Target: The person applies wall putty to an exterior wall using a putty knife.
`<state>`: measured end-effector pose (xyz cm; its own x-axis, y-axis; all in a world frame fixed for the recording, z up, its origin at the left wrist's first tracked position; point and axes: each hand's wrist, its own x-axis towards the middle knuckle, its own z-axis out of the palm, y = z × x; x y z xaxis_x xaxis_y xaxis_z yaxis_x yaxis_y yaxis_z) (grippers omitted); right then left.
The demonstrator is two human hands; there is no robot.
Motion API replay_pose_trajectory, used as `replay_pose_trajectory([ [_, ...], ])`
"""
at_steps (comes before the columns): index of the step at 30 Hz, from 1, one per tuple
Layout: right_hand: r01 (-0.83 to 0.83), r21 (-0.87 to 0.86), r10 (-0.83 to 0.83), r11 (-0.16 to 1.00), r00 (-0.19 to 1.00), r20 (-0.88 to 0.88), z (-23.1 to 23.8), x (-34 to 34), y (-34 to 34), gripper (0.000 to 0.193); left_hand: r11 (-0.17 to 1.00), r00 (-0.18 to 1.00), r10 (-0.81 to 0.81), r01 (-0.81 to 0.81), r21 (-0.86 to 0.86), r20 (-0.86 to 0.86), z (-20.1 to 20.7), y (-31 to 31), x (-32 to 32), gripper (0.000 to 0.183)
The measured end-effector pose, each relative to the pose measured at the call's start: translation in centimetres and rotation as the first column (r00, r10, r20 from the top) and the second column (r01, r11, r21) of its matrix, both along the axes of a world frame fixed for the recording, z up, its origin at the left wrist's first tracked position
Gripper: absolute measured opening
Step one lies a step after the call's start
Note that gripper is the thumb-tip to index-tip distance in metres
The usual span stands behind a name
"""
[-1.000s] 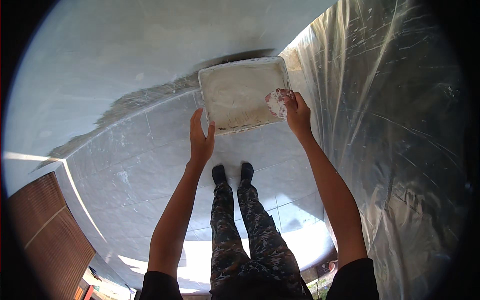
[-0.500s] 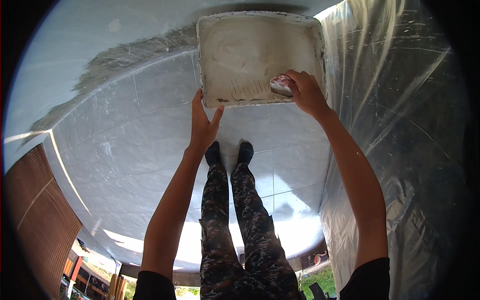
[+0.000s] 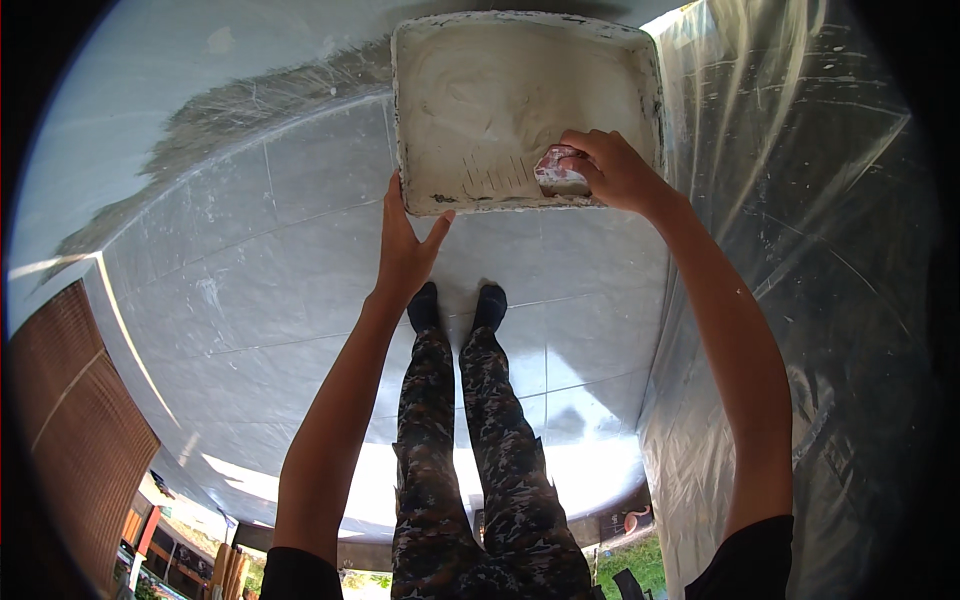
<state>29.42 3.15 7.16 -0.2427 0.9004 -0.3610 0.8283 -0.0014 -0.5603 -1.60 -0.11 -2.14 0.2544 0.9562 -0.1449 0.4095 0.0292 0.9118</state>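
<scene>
A wide, shallow rectangular tray (image 3: 520, 120), coated inside with an off-white layer, is at the top of the view. My left hand (image 3: 408, 245) holds its near left corner, fingers along the left side and thumb at the near edge. Inside, close to the near right corner, my right hand (image 3: 615, 172) grips a small reddish piece smeared with white (image 3: 556, 165); its exact kind I cannot make out. That piece is against the tray's inner surface. Several short dark scratch lines show in the coating to its left. What supports the tray underneath is hidden.
Transparent plastic sheeting (image 3: 790, 250) hangs along the right side. Grey tiles (image 3: 290, 260) stretch below the tray, with a dark rough patch (image 3: 215, 130) on the pale surface at left. A brown ribbed panel (image 3: 80, 430) is at lower left. My feet (image 3: 488, 305) are below the tray.
The tray appears slightly higher and larger in view. My right hand and the reddish piece have shifted a little, the piece slightly leftward. My left hand keeps its place on the corner.
</scene>
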Motion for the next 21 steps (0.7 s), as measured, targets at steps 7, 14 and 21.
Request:
replay_pose_trajectory([
  [7,0.030,-0.185,-0.055,0.982,0.990,-0.131,-0.2,0.1,1.9,0.017,1.000,1.000,0.002,-0.002,0.005,-0.019,0.3,0.0,0.2,0.088],
  [14,0.016,-0.319,-0.044,0.948,0.996,-0.081,0.8,-1.0,3.4,0.020,1.000,1.000,0.008,-0.008,-0.004,-0.017,0.4,0.0,0.1,0.087],
  [21,0.080,-0.382,-0.136,0.921,0.983,-0.123,0.6,-2.6,4.2,0.024,0.999,1.000,0.002,-0.002,0.040,-0.003,0.0,0.0,-0.1,0.087],
])
